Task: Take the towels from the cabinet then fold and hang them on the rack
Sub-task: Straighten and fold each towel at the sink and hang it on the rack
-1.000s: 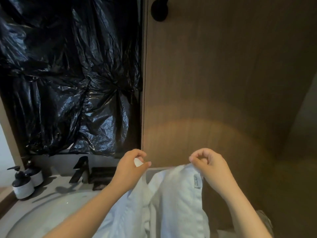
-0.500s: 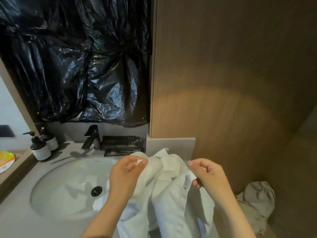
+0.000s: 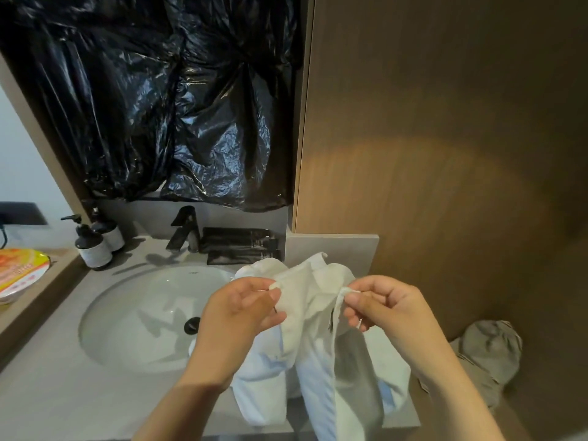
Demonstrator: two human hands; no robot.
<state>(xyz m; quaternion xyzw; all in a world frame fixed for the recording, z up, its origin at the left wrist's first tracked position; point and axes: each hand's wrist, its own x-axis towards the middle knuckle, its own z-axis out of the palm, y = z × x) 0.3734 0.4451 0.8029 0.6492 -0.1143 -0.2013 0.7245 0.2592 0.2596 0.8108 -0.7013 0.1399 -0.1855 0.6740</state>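
The towel (image 3: pixel 315 386) runs off the bottom; yellow packet (image 3: pixel 19 275) cropped left.

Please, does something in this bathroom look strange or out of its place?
Yes. Crumpled black plastic hangs above the sink, where a mirror would normally be. A grey cloth lies bunched low in the right corner, not folded.

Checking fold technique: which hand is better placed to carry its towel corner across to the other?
Probably the right. The right hand pinches a hemmed towel edge that hangs free; the left hand pinches cloth bunched over the counter.
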